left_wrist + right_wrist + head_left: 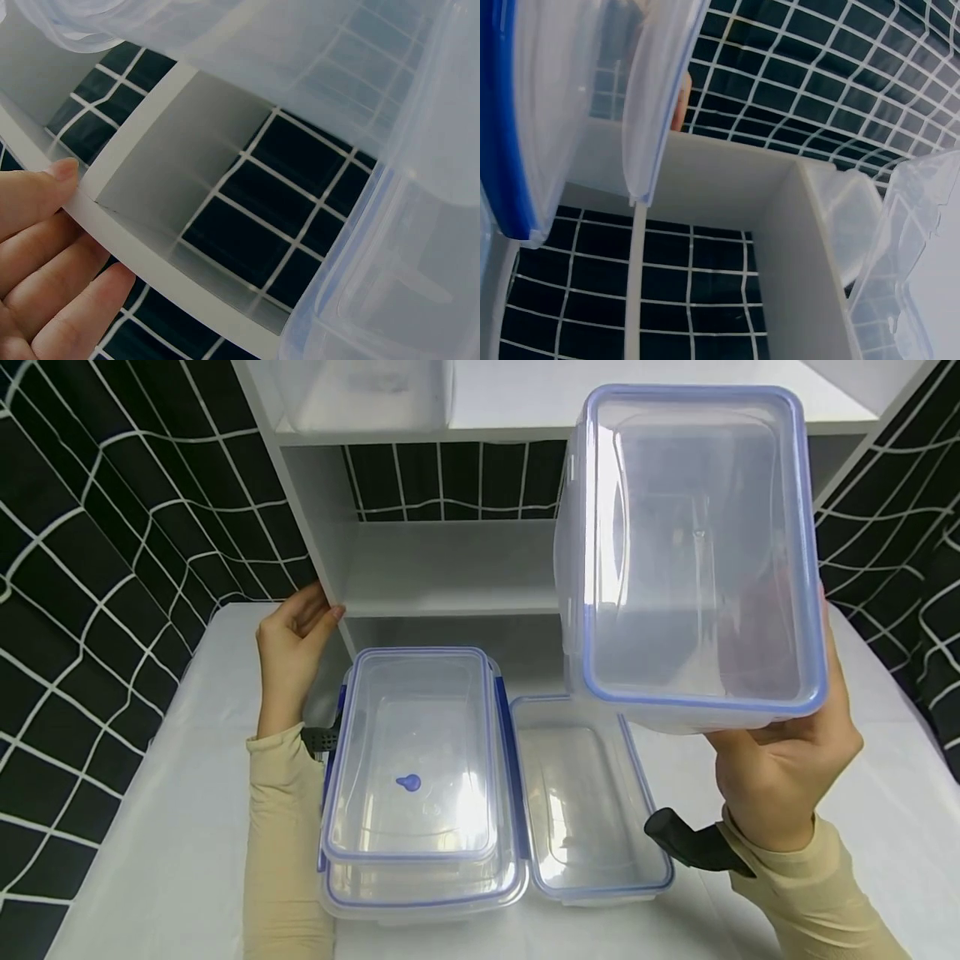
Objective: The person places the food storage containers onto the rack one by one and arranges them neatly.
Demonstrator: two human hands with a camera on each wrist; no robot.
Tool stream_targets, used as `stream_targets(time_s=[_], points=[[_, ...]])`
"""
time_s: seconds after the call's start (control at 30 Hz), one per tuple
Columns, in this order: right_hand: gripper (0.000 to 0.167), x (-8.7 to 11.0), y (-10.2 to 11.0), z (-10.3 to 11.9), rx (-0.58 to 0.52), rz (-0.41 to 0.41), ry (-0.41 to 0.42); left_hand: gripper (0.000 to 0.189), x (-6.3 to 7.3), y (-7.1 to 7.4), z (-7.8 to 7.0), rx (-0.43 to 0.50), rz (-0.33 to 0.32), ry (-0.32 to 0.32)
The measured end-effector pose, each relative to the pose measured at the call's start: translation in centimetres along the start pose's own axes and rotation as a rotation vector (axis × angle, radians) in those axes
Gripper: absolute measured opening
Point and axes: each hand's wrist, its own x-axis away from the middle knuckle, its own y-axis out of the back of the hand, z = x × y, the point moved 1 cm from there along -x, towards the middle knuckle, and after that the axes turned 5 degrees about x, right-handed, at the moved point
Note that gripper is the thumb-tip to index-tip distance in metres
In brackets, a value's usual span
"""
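Closest to the camera, a large clear box [697,552] with a pale blue rim is held up at the right, before the shelves; its left wall overlaps the middle shelf's front edge in the head view, and whether they touch cannot be told. Dark cloth [82,585] with a white grid spreads to the left, right and behind. At the far middle stands a white shelf unit [450,568], with room showing between its left upright and the box. The white table [187,743] runs beneath, its left and right edges slanting outward toward the near side. On it, a broad clear container [427,893] with dark blue clips bears a smaller clear container [420,735], set back from the near edge. Just right of these lies a third clear container [592,793], its far end partly behind the box. Another clear tub [367,393] sits on the upper shelf, far left.

The right hand [795,760] grips the box's lower right corner, thumb below, fingers behind. The left hand [296,643] pinches the unit's left upright, thumb on the front edge, fingers along the outer side. Near a small blue valve [408,782], a faint mark is too small to read.
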Motion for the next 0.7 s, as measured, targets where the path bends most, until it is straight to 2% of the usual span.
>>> stream_targets(time_s=[0.37, 0.7], points=[[0.086, -1.5, -1.3, -1.5, -0.067, -0.005, 0.011, 0.035, 0.1, 0.0, 0.0, -0.006, 0.006, -0.012], [0.087, -3.6, -3.3, -2.3, -0.116, 0.002, -0.054, 0.036, 0.1, 0.0, 0.0, -0.006, 0.007, -0.013]])
